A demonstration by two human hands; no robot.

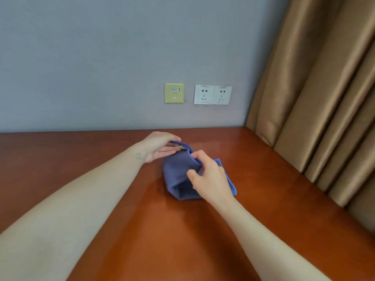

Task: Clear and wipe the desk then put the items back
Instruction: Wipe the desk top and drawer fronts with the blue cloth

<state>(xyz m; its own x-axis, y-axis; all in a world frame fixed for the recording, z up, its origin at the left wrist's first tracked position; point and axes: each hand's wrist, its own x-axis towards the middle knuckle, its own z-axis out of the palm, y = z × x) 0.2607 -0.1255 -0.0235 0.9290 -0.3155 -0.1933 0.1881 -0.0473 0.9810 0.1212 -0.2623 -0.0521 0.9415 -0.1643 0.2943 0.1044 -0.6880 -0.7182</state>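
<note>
Two bare forearms reach in from the near edge, over a reddish-brown tabletop [142,230] with a glossy finish. The left forearm crosses from the lower left corner; the right one comes up from the lower right.

Both meet at a blue cloth [178,175], which lies bunched on the tabletop a little right of centre and towards the far side. The right hand [209,175] sits on the cloth's near right part, thumb and curled fingers pinching a raised fold of it. Part of the cloth spreads out flat from under this hand towards the right, its hemmed edge showing. The left hand [160,147] is at the far left corner of the cloth, fingers curled over the top edge and thumb beneath, gripping that edge and lifting it slightly off the surface. The two hands are near each other but apart, with a ridge of cloth between them.

Beyond the tabletop's far edge rises a grey-blue wall [101,57]. On it, just above the cloth, are a yellowish plate [174,93] with a small label and, to its right, a white double socket [212,94]. A tan curtain [314,88] hangs in folds along the right side, reaching down to the tabletop's right edge.
</note>
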